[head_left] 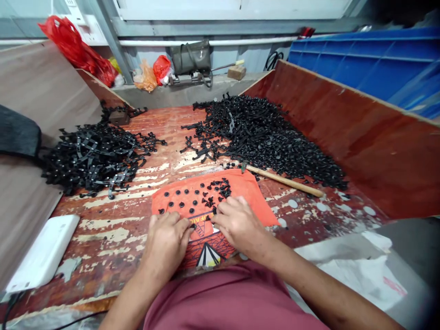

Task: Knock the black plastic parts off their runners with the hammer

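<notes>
Both hands rest on an orange cloth point(240, 188) spread at the front of the worn red table. My left hand point(167, 240) and my right hand point(235, 220) meet at their fingertips over a small black plastic piece near the cloth's middle; which hand pinches it I cannot tell. Several small black plastic pieces point(202, 192) lie scattered on the cloth just beyond the fingers.
A big heap of black pieces point(268, 137) lies at the back right, with a wooden stick point(285, 181) in front of it. A pile of black frames point(92, 158) sits at the left. A white device point(44, 252) lies front left. Red boards wall in the table.
</notes>
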`<state>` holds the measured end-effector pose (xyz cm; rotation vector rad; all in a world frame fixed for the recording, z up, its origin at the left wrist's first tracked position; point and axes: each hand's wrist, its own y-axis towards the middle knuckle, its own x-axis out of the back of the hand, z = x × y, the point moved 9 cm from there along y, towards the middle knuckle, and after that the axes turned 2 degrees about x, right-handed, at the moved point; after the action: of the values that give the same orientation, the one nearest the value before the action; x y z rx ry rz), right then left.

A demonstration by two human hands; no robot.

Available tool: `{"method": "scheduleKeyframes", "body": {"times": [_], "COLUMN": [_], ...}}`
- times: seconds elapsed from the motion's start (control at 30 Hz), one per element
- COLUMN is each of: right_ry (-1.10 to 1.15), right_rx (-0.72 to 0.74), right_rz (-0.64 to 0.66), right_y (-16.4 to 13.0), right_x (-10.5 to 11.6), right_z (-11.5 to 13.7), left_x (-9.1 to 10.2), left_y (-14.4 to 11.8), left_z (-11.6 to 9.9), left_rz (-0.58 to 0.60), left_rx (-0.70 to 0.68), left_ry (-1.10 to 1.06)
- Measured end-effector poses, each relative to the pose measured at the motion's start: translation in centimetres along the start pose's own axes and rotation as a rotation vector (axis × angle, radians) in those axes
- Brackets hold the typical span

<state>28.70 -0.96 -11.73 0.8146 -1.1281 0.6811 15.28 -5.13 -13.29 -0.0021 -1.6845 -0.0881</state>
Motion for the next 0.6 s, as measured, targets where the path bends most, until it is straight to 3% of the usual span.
{"method": "scheduleKeyframes", "body": {"times": [0.17,0.27,0.37,0.5,0.6], "right_ry": [-0.009,0.036,0.125,0.296,0.277], "right_rx": [0.06,0.082,0.086,0.01,-0.076], "right_rz": [0.004,0.002,-0.015,-0.088,-0.193], "right_y": [-0.3,-1.0,-2.0,-3.0,-2.8], "right_x": [-1.0,-1.6,-1.8,-0.7,0.9], "right_z": [1.3,1.9,2.0,0.0,-2.0], "left_x": [1.7,2.1,1.2,-0.3,0.1], "left_y": [0.1,1.2,2.8,3.9,3.2], "left_z": [1.4,0.1,-2.4,-4.4,-3.6], "left_rz": [-0.027,-0.023,0.007,0.062,0.016], "left_rx": [0.071,0.03,-0.045,-0.11,-0.087], "left_ry": [0.122,0.037,-0.07,-0.069,-0.072]}}
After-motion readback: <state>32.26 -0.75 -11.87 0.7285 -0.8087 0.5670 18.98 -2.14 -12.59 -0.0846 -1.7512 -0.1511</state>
